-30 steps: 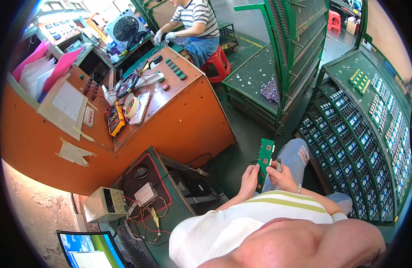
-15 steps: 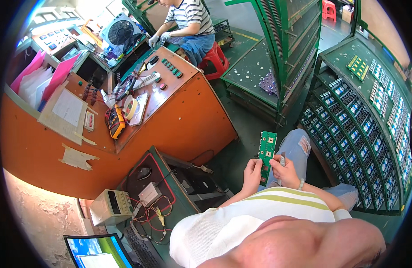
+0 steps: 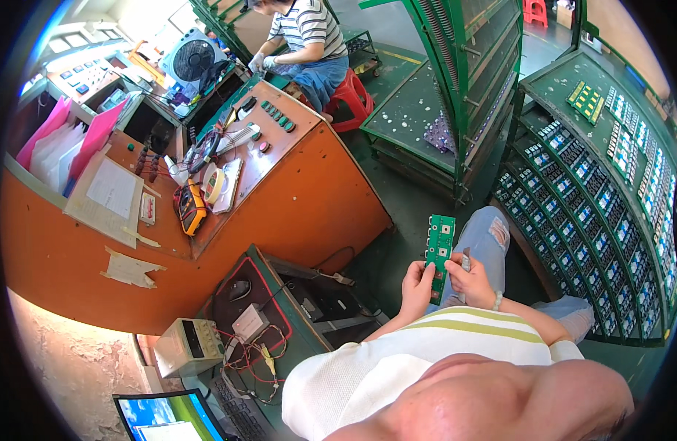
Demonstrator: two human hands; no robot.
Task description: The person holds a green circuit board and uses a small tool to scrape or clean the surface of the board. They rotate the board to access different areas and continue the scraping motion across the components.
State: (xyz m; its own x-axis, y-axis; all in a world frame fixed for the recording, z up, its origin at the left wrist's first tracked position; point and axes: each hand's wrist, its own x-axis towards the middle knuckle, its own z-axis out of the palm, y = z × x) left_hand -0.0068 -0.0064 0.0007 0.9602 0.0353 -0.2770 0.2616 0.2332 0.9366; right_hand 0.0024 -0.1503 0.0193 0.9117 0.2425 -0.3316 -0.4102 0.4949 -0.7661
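A long green circuit board (image 3: 441, 241) is held upright in front of my lap. My left hand (image 3: 416, 289) is closed on its lower left edge, with the thumb on the board's face. My right hand (image 3: 472, 284) pinches the lower right edge. In that same hand is a short, slim grey tool (image 3: 466, 263), its top sticking up past the fingers; I cannot tell its exact kind. Two square pale pads show on the board's upper half. My fingers hide part of its lower half.
To my right, a green rack (image 3: 573, 220) carries several rows of circuit boards. An orange bench (image 3: 301, 213) with a yellow multimeter (image 3: 191, 209) stands ahead left. Near my left are a power supply (image 3: 188, 345) and a monitor (image 3: 166, 419). A co-worker (image 3: 309, 37) sits beyond the bench.
The whole view has shifted slightly. Both my hands keep the same grip on the board. Across the bench, the co-worker's gloved hands have moved a little.
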